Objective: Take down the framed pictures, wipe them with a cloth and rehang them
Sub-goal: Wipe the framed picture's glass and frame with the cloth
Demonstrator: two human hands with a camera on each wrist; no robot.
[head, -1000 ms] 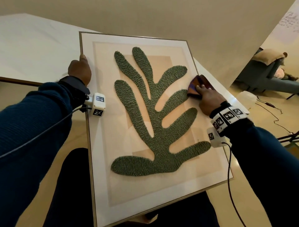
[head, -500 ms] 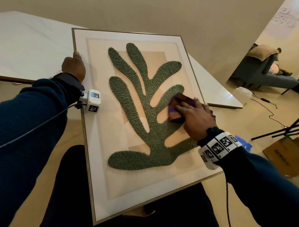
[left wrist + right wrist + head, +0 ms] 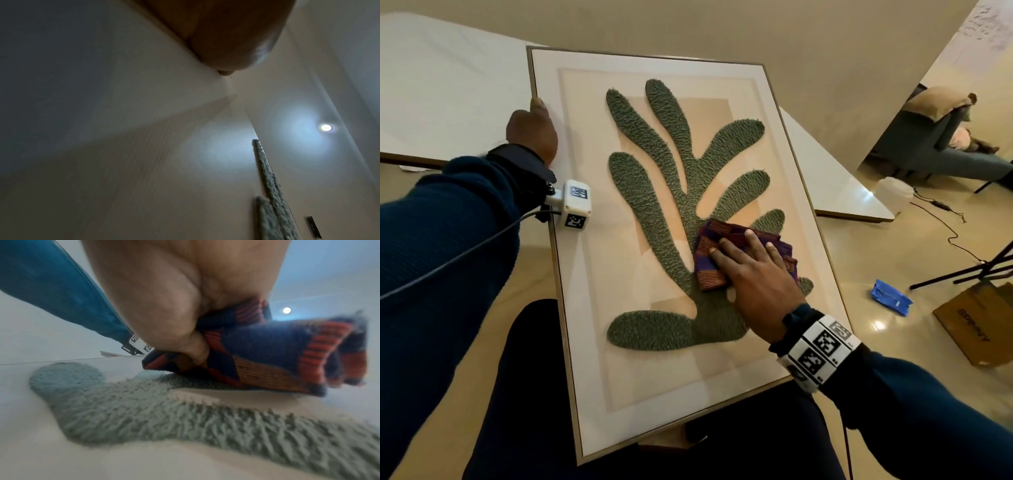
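Note:
A large framed picture [image 3: 654, 394] with a green leaf shape [image 3: 678, 192] on beige rests tilted across my lap. My left hand [image 3: 532, 132] grips its left edge, thumb on the front; the left wrist view shows that thumb [image 3: 226, 32] against the pale picture [image 3: 144, 162]. My right hand [image 3: 753, 274] presses a folded purple-and-orange striped cloth [image 3: 709, 253] onto the lower right of the leaf shape, fingers laid flat on top. In the right wrist view the thumb [image 3: 195, 350] is tucked into a fold of the cloth [image 3: 267, 356], which lies over the green shape [image 3: 164, 410].
White tabletops [image 3: 431, 85] stand behind the frame on the left and to the right [image 3: 842, 185]. The floor at right holds a white container [image 3: 893, 195], a blue packet [image 3: 890, 299], a cardboard box [image 3: 976, 322], black stand legs [image 3: 969, 270] and a cable. A grey armchair [image 3: 945, 137] stands far right.
My right hand has slid the cloth from the frame's right edge inward and down to the lower middle of the leaf shape. The left hand keeps its hold on the left edge.

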